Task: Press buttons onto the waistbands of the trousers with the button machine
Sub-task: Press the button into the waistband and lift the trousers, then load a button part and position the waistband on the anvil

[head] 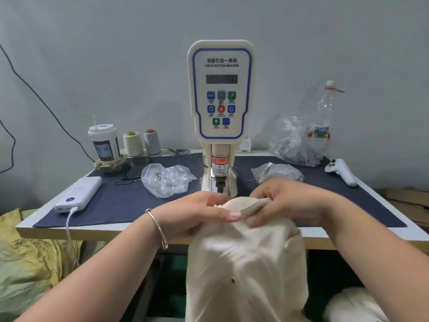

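Both hands were held just before the servo button machine (220,94). The cream trousers (246,263) hung over the tabletop (69,231) edge, the waistband (254,206) pinched by the left hand (197,214) and right hand (285,201) below the press head.

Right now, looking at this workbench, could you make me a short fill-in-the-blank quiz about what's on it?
1. Both hands grip cream-coloured ____ in front of the button machine.
2. The left wrist wears a thin ____.
3. Left of the machine, beside the cup, stand ____ spools of thread.
4. The white power bank lies at the table's ____ edge.

Missing words: trousers; bracelet; two; left
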Demonstrator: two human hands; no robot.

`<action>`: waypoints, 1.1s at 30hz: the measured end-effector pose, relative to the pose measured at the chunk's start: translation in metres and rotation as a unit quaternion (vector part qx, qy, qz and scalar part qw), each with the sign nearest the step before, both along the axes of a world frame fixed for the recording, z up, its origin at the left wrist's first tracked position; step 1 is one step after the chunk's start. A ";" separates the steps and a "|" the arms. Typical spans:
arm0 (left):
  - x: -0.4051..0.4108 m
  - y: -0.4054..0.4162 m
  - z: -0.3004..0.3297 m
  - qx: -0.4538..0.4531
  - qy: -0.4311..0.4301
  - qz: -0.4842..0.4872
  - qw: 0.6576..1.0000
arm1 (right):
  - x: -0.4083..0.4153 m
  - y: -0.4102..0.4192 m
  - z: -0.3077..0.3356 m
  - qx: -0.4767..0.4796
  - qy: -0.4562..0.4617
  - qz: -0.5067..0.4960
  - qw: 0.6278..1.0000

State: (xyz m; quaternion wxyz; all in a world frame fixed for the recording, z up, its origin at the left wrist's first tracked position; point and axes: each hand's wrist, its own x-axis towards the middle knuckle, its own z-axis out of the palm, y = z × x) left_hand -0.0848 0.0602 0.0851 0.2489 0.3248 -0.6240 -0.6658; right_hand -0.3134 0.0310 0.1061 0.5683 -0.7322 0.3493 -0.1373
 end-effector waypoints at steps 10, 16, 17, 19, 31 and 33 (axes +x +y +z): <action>0.017 -0.001 -0.026 -0.047 -0.199 -0.041 0.978 | -0.039 -0.025 0.003 0.060 -0.151 -0.209 0.964; 0.034 -0.005 -0.037 0.087 0.036 -0.014 0.995 | -0.050 -0.042 -0.020 0.006 -0.077 -0.319 0.945; 0.034 -0.006 -0.041 0.087 0.047 0.007 0.995 | -0.050 -0.045 -0.026 0.001 -0.063 -0.323 0.944; 0.035 -0.007 -0.047 0.075 0.067 0.056 0.993 | -0.052 -0.046 -0.034 0.016 -0.002 -0.311 0.950; 0.045 -0.005 -0.069 0.100 -0.144 0.094 0.980 | -0.065 -0.107 -0.088 -0.302 0.277 -0.404 0.818; 0.042 -0.006 -0.068 0.075 -0.156 0.093 0.981 | -0.057 -0.122 -0.093 -0.293 0.352 -0.369 0.809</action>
